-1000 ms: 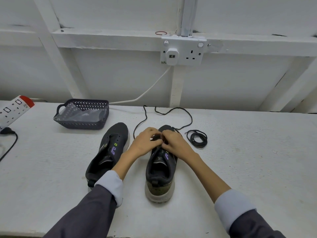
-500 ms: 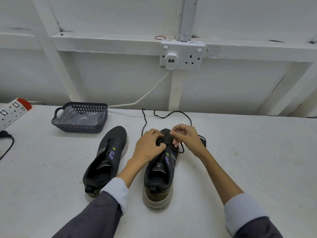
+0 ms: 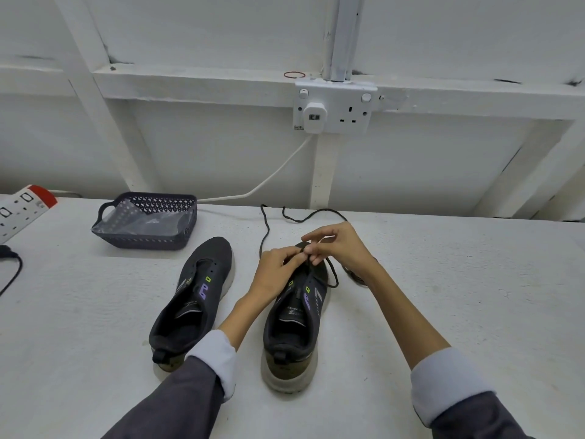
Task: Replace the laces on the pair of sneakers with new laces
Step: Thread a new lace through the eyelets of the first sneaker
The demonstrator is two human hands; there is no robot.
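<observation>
Since the earlier frame the right hand [image 3: 343, 245] has risen, pinching the black lace [image 3: 268, 229]. The left hand [image 3: 277, 270] grips the toe end of the right sneaker [image 3: 292, 331], mid-table; the left sneaker [image 3: 196, 299] lies just left.

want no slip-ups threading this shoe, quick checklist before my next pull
1. Right hand pinching the thin black cord lace: ok.
2. Left hand steadying the dark grey mesh sneaker being laced: ok.
3. Lace through that sneaker's front eyelets: cannot tell, fingers cover them.
4. Lace tail lying loose on the white table: ok.
5. Second dark grey mesh sneaker laced: not ok, eyelets empty.
</observation>
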